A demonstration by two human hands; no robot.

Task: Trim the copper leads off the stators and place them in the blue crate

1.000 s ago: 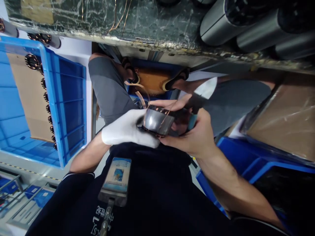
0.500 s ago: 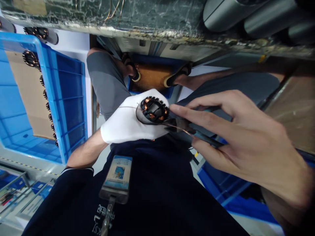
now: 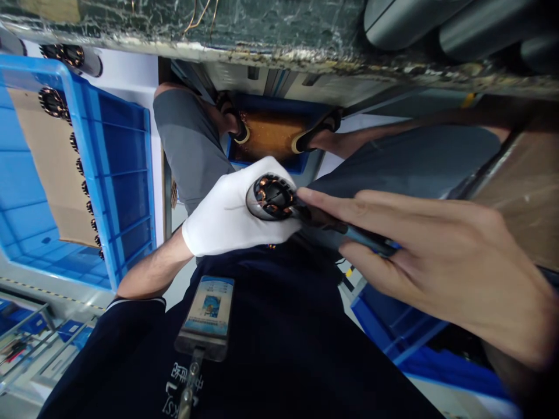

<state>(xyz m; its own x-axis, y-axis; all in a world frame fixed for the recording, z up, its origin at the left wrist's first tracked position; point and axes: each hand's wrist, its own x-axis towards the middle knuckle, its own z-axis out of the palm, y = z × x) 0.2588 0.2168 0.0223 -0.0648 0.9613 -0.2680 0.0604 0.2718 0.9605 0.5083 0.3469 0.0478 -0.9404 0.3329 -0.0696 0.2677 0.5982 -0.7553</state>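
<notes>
While left hand (image 3: 229,214) wraps cylinder's (image 3: 257,205) sides — copper-wound end (image 3: 276,195) pokes out uncovered.

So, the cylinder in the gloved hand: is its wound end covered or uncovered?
Uncovered: copper windings show within the black toothed ring facing the camera. The left hand wraps around the cylinder, whose other end is hidden.

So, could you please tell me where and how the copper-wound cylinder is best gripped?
Probably around the smooth outer wall of the cylinder, coming from the left as the gloved left hand does: the wall is rounded, and the copper-wound end is left uncovered, with the tool in the right hand at its right.
</notes>
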